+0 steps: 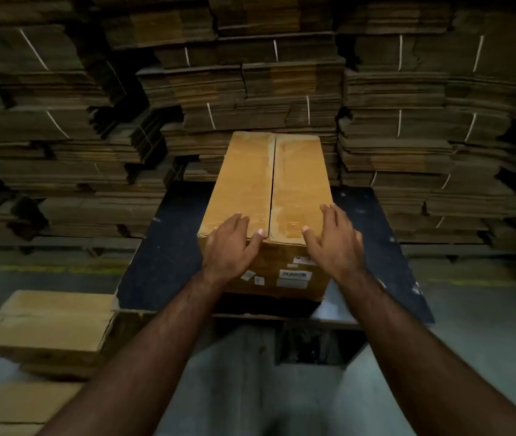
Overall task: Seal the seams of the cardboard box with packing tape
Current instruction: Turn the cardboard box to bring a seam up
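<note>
On box [252,184] near edge, left hand [228,247], right hand [333,243], fingers spread, gripping nothing (labels [294,275] unreadable).

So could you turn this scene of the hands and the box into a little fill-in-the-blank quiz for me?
1. The cardboard box rests on a dark ____.
2. Its two top flaps meet at a seam running down the ____ of its top.
3. The left hand and right hand both hold ____.
4. Behind the box stand stacks of flattened ____.

Missing words: table; middle; nothing; cardboard
</note>
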`<state>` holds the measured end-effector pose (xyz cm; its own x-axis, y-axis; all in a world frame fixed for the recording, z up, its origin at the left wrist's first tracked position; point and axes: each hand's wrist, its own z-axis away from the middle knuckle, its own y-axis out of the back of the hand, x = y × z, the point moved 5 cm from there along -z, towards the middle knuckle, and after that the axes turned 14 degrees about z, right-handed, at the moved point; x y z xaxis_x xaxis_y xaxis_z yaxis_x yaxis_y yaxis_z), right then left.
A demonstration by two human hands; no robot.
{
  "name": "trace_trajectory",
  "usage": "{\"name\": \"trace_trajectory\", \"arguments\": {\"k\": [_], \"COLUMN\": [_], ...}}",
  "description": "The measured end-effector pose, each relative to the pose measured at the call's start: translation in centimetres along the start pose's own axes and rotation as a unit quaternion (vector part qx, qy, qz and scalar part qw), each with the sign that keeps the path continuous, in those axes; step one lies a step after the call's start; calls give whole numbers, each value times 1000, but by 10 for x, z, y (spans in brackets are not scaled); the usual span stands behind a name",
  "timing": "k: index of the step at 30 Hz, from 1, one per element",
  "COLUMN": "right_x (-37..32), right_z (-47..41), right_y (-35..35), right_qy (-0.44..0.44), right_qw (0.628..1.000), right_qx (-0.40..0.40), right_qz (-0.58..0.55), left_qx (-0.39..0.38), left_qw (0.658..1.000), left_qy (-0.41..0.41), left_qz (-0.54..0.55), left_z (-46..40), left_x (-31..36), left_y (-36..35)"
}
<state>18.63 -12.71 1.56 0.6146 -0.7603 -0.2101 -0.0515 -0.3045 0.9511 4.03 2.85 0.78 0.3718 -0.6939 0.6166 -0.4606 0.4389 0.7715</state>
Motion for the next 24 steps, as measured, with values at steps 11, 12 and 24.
{"name": "trace_trajectory", "arguments": {"k": [11, 12, 24], "right_x": [-1, 1, 8], "right_z": [-128, -140, -220], "right_y": [-73, -77, -113], "right_qy": [-61, -66, -104], "right_qw": [991, 990, 978], "right_qx": [-105, -105, -100], "right_qz": [63, 70, 149], "left_qx": [-62, -57, -46], "left_qw": [994, 995, 998], "left_qy": [12, 10, -11], "left_qz": [-84, -85, -36], "left_z": [-126, -141, -253], "left_x": [-77, -83, -122], "left_y": [-15, -14, -23]}}
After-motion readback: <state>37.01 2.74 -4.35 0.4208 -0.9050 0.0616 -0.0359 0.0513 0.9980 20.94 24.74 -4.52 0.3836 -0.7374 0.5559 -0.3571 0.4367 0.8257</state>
